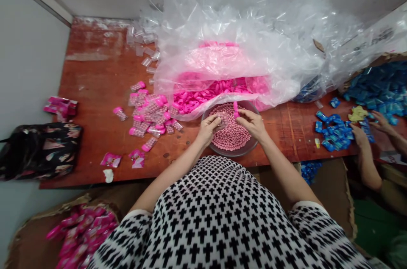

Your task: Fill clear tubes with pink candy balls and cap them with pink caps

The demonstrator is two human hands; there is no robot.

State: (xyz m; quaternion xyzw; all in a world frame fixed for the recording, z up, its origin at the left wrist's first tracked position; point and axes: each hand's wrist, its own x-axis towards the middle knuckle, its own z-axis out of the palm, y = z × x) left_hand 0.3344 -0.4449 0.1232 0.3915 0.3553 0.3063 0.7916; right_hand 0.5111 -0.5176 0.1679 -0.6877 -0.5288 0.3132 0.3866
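A dark bowl (219, 150) full of small pink beads (231, 137) stands at the table edge in front of me. Over its left side, my left hand (208, 128) is closed around a small clear plastic tube (222, 120); how full it is I cannot tell. My right hand (252, 124) pinches a bright pink cap (235, 110) above the bowl's right side, apart from the tube. Just behind the bowl, more pink caps (203, 96) spill from an open clear plastic bag (178, 48). Left of the bowl lies a heap of bead-filled tubes with pink caps (149, 112).
Clear tubes (148, 61) lie behind the heap. Pink packets (111, 159) and a floral bag (60, 144) are at left. A box of pink packets (85, 231) stands below. At right, a co-worker's hands (361, 135) are among blue packets (335, 131).
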